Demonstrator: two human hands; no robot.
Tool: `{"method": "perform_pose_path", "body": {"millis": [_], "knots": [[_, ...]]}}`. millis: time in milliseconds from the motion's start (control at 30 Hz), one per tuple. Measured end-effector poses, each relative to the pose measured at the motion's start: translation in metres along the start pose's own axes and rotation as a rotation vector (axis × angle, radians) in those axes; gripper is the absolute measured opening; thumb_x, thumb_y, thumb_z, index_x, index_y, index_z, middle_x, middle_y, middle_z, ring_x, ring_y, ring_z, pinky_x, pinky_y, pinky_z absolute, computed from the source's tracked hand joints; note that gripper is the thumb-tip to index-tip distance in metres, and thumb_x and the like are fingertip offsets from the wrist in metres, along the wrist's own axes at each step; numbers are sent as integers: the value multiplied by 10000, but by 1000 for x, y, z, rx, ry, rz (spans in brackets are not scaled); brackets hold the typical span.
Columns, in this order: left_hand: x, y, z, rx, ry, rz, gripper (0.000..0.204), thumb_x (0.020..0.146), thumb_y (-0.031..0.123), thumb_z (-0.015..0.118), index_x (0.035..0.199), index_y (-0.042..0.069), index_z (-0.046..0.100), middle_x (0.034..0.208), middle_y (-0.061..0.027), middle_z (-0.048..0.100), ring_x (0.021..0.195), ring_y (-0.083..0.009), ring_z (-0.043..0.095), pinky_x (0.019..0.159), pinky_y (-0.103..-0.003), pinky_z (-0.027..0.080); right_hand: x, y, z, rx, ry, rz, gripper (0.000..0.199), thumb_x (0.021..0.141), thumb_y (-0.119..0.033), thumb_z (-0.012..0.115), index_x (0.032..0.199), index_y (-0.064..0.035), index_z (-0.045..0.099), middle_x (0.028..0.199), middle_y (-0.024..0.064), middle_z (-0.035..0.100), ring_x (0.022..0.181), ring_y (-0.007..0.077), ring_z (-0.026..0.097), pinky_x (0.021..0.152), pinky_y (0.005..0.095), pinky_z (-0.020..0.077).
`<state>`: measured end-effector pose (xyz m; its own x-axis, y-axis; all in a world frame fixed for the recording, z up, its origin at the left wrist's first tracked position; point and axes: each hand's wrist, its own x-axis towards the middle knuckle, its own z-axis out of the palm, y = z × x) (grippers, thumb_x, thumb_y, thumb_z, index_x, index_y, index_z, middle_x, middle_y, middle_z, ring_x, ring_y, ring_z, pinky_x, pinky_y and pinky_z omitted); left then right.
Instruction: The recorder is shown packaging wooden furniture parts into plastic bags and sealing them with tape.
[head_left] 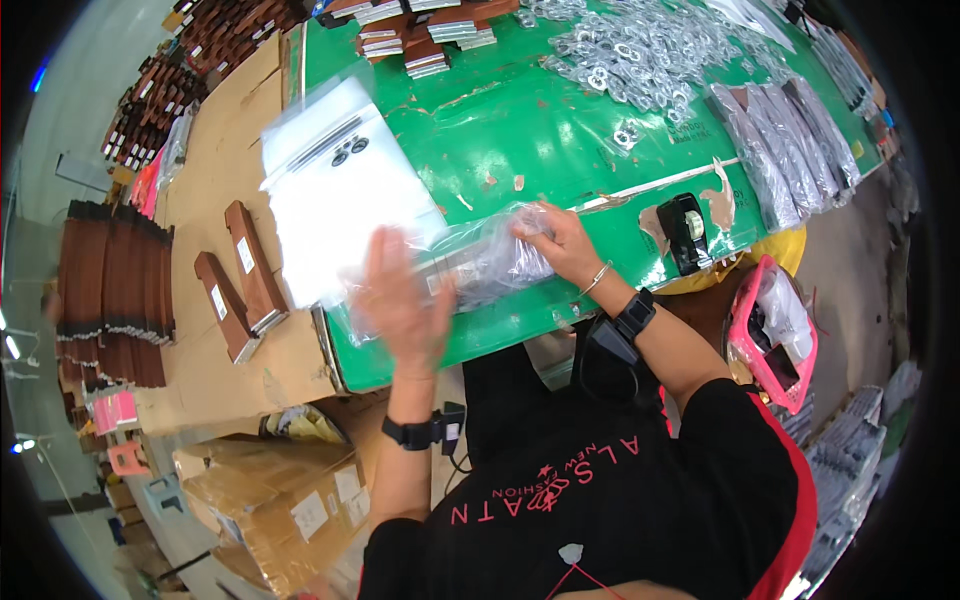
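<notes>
My right hand pinches the right end of a crumpled clear plastic bag at the green table's near edge. A long greyish piece shows dimly inside the bag; its kind is hidden by the plastic. Over the bag's left end is my left hand, blurred by motion, fingers stretched out and thumb apart. Just beyond that hand lies a stack of flat, milky plastic bags, with thin dark rods and two dark rings near its top. Left of the stack, two brown wooden pieces with white labels rest on cardboard.
A black tape dispenser stands right of my right hand. Farther back are a heap of small bagged metal parts and several plastic-wrapped bars. Brown pieces are stacked at left. A pink basket sits beyond the right edge.
</notes>
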<state>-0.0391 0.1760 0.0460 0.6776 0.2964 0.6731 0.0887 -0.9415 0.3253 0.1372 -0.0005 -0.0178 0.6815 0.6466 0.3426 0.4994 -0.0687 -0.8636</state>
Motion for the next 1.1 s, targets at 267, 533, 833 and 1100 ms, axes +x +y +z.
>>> {"method": "perform_pose_path", "body": {"millis": [267, 533, 833, 1100], "knots": [[45, -4, 58, -540, -625, -9, 880, 719, 248, 860, 1479, 50, 464, 1263, -182, 647, 1120, -309, 628, 958, -362, 489, -6, 16, 11, -98, 47, -133, 295, 907, -235, 689, 1126, -36, 690, 1141, 141, 693, 1062, 371, 630, 951, 442, 485], [69, -5, 42, -644, -990, -324, 462, 792, 237, 833, 1170, 13, 691, 998, -48, 657, 854, -86, 553, 742, -268, 467, -8, 3, 2, -117, 45, -118, 259, 905, -244, 685, 1073, -48, 671, 1008, 139, 662, 979, 363, 612, 858, 430, 496], [42, -40, 66, -588, -695, -175, 310, 863, 332, 748, 914, 26, 728, 747, -102, 641, 675, -272, 619, 635, -376, 465, -3, -3, 5, -35, 53, -88, 225, 916, -249, 678, 1033, -59, 649, 952, 122, 647, 890, 334, 616, 779, 398, 490], [39, -12, 69, -347, -528, -177, 293, 934, 323, 648, 852, 42, 648, 784, -135, 643, 719, -353, 627, 631, -440, 459, -1, -3, 0, 114, -12, 165, 214, 939, -226, 674, 1026, -30, 686, 856, 118, 683, 750, 169, 640, 663, 292, 478]]}}
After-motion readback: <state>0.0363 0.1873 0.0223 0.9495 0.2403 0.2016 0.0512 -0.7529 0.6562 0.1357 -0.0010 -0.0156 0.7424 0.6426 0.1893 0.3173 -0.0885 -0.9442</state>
